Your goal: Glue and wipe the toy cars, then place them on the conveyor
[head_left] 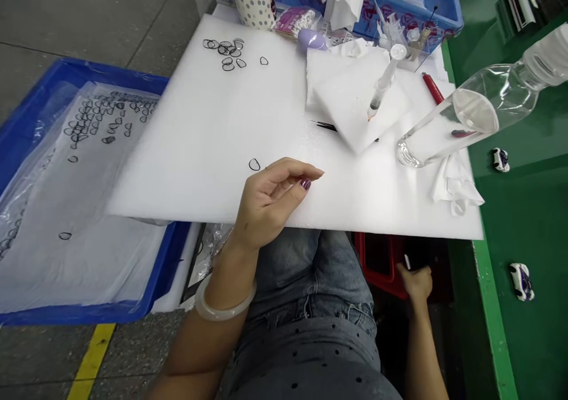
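Observation:
My left hand (277, 202) is over the front part of a white foam board (186, 181), its fingers curled and the thumb brought close to the index finger. Whatever it may pinch is too small to make out. Just left of its knuckles lies a small thin black ring (254, 164). Below the board, on the right, my right hand (417, 281) is closed beside a red basket (368, 264). A short white thing (407, 262) shows at its fingers; I cannot tell whether they grip it or the basket rim.
More black rings (228, 50) lie at the board's back left. A syringe (384, 83) rests on foam sheets (355, 92). A clear bottle (470, 110) stands at the right near crumpled tissue (457, 184). A blue tray (155, 270) of rings is at the left, a dotted cup (252, 0) behind.

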Motion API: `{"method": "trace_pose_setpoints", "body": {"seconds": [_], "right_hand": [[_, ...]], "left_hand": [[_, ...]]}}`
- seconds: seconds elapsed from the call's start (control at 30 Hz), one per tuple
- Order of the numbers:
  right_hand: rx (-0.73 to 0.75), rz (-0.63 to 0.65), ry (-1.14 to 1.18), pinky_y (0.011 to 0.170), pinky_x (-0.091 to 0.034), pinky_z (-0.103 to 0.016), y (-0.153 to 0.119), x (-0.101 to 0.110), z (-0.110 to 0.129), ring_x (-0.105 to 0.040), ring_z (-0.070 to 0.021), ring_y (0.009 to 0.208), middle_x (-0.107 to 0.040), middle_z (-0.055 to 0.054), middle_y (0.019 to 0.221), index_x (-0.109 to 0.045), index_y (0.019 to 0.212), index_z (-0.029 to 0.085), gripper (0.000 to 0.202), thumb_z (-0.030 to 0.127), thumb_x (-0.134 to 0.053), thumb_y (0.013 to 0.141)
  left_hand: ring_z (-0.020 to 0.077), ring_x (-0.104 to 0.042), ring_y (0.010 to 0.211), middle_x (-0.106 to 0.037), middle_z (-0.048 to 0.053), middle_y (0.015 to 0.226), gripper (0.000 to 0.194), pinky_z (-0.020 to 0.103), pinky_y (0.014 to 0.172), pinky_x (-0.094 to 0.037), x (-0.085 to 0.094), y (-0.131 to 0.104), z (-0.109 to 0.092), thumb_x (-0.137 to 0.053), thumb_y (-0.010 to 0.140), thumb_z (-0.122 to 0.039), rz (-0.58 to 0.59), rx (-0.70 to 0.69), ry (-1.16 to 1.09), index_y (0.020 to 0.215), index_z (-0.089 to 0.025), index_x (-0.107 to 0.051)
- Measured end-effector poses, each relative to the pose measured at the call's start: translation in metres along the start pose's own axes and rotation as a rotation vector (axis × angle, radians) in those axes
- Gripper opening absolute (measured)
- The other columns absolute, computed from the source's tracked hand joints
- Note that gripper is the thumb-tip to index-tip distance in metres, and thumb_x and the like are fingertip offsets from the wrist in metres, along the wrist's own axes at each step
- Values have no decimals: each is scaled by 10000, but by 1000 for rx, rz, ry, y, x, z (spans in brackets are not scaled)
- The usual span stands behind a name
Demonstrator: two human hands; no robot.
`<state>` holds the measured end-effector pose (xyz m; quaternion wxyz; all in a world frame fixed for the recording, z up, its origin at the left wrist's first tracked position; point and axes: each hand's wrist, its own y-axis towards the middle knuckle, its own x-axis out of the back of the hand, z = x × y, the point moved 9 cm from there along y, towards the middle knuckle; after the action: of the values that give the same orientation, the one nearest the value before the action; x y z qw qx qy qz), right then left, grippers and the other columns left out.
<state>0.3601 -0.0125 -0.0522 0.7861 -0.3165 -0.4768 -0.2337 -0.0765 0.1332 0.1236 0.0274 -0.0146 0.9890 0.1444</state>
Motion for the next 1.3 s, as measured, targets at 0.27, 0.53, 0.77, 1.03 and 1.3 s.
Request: {"method": "trace_pose_setpoints", "body": {"seconds": [0.27, 0.53, 0.77, 1.03, 1.3], "right_hand": [[618, 358, 65, 919, -572, -490, -126, -43, 103, -623, -365, 1208, -552, -184, 1347, -299, 1528, 185, 861, 399, -689, 790], [736, 628, 69, 936, -584, -486, -132, -81, 125, -612, -332, 1258, -492, -196, 1467, -177, 1607, 198, 813, 370, -557, 908], [540, 673, 287, 1021, -524, -461, -108, -80, 123, -660, -301, 1190, -689, -154, 1281, -541, 1369, 168, 491, 448, -470, 972], [454, 705, 315, 781, -540, -341, -88, -84, 135, -700, -260, 924, -753, -126, 1068, -668, 1100, 154, 423, 495, -490, 923], [451, 718, 215, 741, -506, -341, -83, -96, 145, -685, -256, 833, -735, -99, 907, -664, 1053, 149, 504, 592, -499, 878]], "left_hand": [[167, -712, 954, -770, 25, 970, 187, 318, 900, -608, 0, 1, 0, -636, 904, -138, -21, -2, -8, 988, -225, -778], [176, -719, 973, -773, 32, 1001, 192, 339, 925, -613, -1, 1, 0, -621, 905, -133, -20, 31, -2, 990, -217, -772], [173, -719, 965, -766, 24, 994, 198, 331, 918, -605, -1, 2, 2, -621, 909, -134, -13, 37, -3, 992, -228, -774], [163, -716, 963, -773, 9, 996, 207, 322, 914, -612, 0, 2, -2, -611, 915, -115, -6, 28, -8, 989, -226, -768], [171, -715, 955, -767, 21, 983, 196, 326, 897, -609, 0, 2, -2, -613, 921, -129, -10, 50, 9, 991, -218, -772]]}}
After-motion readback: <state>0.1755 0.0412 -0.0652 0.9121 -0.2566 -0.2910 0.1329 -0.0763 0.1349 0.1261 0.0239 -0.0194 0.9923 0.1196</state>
